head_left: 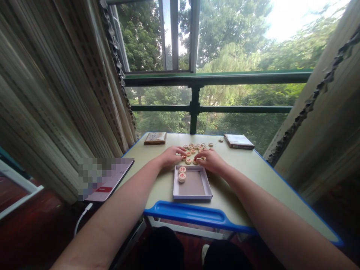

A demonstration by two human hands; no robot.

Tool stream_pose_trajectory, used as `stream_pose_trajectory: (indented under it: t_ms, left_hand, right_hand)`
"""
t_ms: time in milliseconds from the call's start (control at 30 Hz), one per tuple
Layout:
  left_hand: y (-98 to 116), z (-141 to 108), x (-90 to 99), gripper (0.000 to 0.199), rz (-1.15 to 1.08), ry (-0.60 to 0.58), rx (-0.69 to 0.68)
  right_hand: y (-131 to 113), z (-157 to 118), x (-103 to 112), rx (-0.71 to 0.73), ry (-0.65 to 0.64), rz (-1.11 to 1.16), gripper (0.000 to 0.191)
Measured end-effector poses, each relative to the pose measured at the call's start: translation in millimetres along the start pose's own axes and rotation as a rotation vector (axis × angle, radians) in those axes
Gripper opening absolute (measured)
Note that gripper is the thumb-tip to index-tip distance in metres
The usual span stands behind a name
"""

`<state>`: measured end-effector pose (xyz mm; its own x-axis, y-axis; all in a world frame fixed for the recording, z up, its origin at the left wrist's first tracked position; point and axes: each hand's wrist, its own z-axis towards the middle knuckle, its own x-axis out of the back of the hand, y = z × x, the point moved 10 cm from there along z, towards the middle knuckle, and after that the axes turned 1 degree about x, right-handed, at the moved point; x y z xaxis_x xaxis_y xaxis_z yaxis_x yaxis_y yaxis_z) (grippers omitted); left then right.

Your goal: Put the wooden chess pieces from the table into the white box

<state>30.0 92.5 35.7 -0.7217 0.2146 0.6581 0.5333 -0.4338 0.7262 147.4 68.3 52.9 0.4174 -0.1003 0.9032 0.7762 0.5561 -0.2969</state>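
Loose discs (188,161) spread on bench (253,168) at box's (192,197) 12 o'clock. Left hand (171,155) placed at discs' 9 o'clock, right hand (209,159) at 3; grip closure cannot be told. Discs best pinched by edges, singly.

One table (264,183) had one tray (192,197) at 6 o'clock, two flat cases (155,138) at 11 and 1, easily a dozen pieces (193,151).
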Motion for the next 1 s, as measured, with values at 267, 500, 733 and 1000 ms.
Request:
stream_pose_trajectory:
  t_ms: [267, 500, 733, 1000]
  left_hand:
    - [0, 1, -2.1, 0.021, 0.045, -0.012, -0.027]
    - [5, 1, 1.0, 0.033, 0.125, 0.038, -0.033]
    - [-4, 4, -2.0, 0.028, 0.137, 0.021, 0.010]
    - [-6, 6, -2.4, 0.035, 0.161, 0.036, 0.017]
  right_hand:
    - [13, 1, 0, -0.080, -0.001, -0.002, 0.017]
    - [16, 2, 4, -0.103, 0.027, -0.009, 0.017]
    - [18, 2, 3, -0.104, 0.034, 0.012, 0.015]
    - [16, 1, 1, -0.092, 0.008, 0.045, 0.015]
